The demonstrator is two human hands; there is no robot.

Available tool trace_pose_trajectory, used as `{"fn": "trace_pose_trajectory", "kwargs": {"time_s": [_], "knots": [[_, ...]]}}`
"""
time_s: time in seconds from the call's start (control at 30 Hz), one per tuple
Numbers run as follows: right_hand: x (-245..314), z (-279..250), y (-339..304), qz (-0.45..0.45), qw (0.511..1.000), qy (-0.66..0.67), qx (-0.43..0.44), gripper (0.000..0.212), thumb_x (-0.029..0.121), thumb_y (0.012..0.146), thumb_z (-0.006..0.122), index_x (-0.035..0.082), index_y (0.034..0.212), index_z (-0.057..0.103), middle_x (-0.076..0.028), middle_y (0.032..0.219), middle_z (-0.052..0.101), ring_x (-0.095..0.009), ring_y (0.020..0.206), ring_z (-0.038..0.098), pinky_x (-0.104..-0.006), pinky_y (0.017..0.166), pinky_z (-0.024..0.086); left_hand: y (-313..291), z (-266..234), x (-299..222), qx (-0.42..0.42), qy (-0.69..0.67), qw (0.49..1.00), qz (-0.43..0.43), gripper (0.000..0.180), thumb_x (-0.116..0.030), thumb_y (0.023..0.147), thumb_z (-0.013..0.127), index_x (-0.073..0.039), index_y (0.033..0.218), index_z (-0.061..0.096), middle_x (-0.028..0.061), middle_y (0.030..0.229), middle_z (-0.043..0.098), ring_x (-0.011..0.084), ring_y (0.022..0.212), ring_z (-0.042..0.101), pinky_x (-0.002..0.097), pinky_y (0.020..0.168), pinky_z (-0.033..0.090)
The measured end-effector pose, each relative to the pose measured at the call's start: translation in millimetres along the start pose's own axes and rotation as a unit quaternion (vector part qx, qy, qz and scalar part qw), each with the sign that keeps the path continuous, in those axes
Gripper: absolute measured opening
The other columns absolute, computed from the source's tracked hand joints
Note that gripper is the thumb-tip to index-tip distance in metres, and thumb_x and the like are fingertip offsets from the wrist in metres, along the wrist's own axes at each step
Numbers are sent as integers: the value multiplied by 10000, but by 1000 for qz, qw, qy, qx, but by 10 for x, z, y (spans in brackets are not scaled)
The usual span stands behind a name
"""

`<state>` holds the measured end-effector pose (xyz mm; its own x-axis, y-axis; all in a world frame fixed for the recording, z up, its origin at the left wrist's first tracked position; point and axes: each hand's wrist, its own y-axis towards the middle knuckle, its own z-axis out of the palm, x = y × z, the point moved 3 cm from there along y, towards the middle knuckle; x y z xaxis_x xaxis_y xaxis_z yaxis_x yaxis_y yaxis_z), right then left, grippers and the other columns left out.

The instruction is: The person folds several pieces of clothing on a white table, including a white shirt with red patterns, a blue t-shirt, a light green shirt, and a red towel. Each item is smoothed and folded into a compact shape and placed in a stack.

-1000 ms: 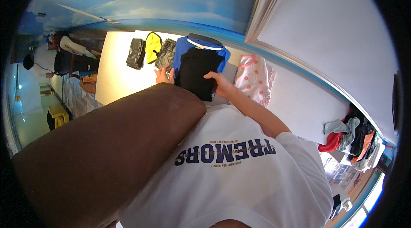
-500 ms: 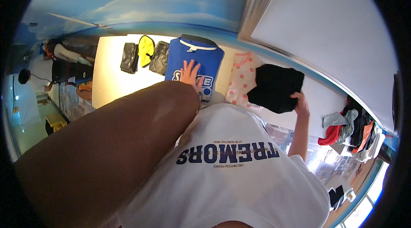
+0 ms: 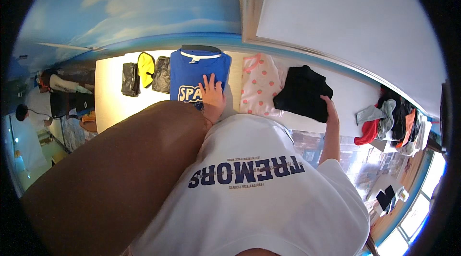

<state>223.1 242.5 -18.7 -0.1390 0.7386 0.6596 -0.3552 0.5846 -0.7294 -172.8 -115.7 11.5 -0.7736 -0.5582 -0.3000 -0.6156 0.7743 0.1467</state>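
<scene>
Black garment (image 3: 303, 93) lies folded at pink shirt's (image 3: 254, 88) three o'clock, overlapping it. Probably light, soft, floppy; best lifted by opposite edges. Right hand's (image 3: 332, 112) grip pinches its four-o'clock edge; left hand (image 3: 212, 98) spreads, holding nothing, on blue shirt (image 3: 192, 71).

So it's a long whitish table (image 3: 109, 85) with clothes in a row: folded shiny black item (image 3: 130, 79), yellow piece with dark trim (image 3: 145, 69), dark crinkly bundle (image 3: 162, 74), then a folded blue shirt (image 3: 192, 73). Next is a pale pink strawberry-print top (image 3: 257, 85), with a black garment (image 3: 305, 91) seemingly overlapping its right edge. Far right end has a messy mixed-color clothes heap (image 3: 391, 119).
</scene>
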Motion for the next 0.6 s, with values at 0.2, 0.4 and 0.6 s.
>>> {"fn": "trace_pose_trajectory", "kwargs": {"time_s": [0.2,0.4,0.6], "knots": [[294,-263,7,-13,995,-99,-12,425,247,886,727,-18,1215,679,-117,1020,746,-283,853,716,-409,782,592,87,6,-318,25,-203,978,47,392,-101,909,692,-38,1273,560,204,1257,673,398,1109,670,438,913,558],[288,-565,-56,-238,720,-581,-296,466,261,883,762,35,1272,640,-156,1083,726,-326,1005,702,-411,876,564,118,589,-426,70,-243,964,-85,275,-250,890,757,-70,1073,659,122,875,763,335,796,738,459,714,574],[-44,483,-94,-316,782,-522,-123,423,330,863,785,58,1171,685,-137,1024,744,-324,947,720,-419,830,574,218,678,-472,97,-191,967,-137,224,-264,865,783,-110,953,646,99,840,752,332,801,737,466,705,571]]}}
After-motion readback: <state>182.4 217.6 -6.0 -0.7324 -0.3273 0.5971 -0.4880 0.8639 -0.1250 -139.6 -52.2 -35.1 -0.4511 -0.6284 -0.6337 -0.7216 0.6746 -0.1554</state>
